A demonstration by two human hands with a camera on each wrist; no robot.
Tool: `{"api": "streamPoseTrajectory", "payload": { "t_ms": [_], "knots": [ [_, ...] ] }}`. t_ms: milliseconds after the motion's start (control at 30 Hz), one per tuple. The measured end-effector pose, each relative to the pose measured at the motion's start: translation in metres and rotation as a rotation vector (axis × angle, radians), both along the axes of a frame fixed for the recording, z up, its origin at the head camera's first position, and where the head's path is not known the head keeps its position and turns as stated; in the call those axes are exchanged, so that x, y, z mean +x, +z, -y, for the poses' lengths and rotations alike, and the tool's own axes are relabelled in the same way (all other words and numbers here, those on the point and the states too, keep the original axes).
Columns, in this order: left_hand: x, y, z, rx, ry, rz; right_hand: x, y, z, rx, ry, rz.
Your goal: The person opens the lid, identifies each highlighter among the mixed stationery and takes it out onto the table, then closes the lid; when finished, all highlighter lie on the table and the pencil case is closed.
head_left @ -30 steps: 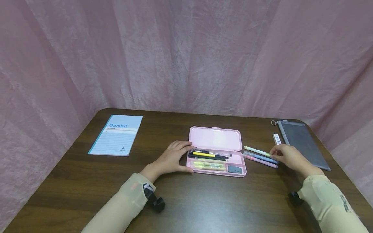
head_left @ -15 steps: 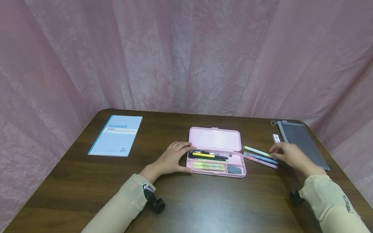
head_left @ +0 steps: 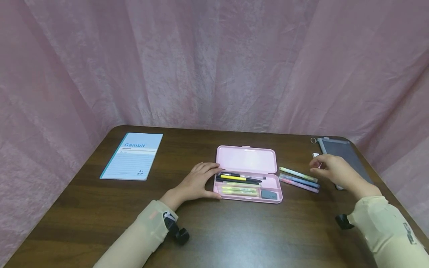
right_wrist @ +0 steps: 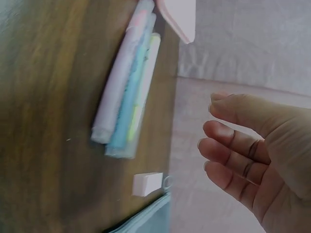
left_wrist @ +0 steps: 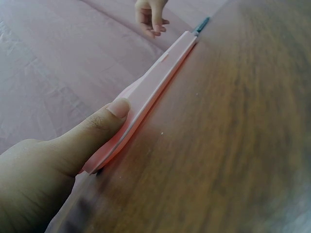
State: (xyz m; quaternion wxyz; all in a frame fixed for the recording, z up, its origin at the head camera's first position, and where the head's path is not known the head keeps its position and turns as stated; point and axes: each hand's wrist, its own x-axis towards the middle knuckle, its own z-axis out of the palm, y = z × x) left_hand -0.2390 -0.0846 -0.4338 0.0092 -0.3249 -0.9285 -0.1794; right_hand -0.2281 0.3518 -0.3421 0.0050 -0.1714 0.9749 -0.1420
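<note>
An open pink pencil case (head_left: 246, 160) lies on the table with its lid tipped back. My left hand (head_left: 192, 184) holds its left end, the thumb (left_wrist: 119, 109) against the near side and the fingers at the far left corner. Inside are several black and yellow pens (head_left: 238, 179), pale yellow sticks (head_left: 239, 191) and a grey block (head_left: 269, 194). Right of the case, a few pastel markers (head_left: 299, 181) lie side by side. My right hand (head_left: 335, 173) hovers beyond their right ends, loosely curled and holding nothing. It partly hides a small white eraser-like block (right_wrist: 147, 184).
A grey zip pouch (head_left: 348, 152) with a ring lies at the right edge of the table, partly behind the right hand. On the far left is a light blue notebook (head_left: 132, 158). A pink curtain (head_left: 214, 67) hangs behind the table.
My right hand has left the marker ends, rising and shifting slightly away toward the white block and the pouch. The markers stay put, and the left hand keeps its place on the case.
</note>
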Motion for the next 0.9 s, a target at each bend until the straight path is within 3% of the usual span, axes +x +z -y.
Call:
{"api": "streamPoseTrajectory", "payload": {
  "t_ms": [300, 533, 900],
  "knots": [
    [0.000, 0.000, 0.000, 0.002, -0.005, -0.006, 0.003, 0.013, 0.018, 0.028, 0.051, -0.055],
    [0.000, 0.000, 0.000, 0.015, -0.003, -0.005, 0.007, 0.018, 0.042, 0.003, 0.080, 0.002],
    [0.000, 0.001, 0.000, 0.015, -0.002, -0.001, 0.007, 0.005, 0.073, -0.054, 0.152, 0.001]
  ]
}}
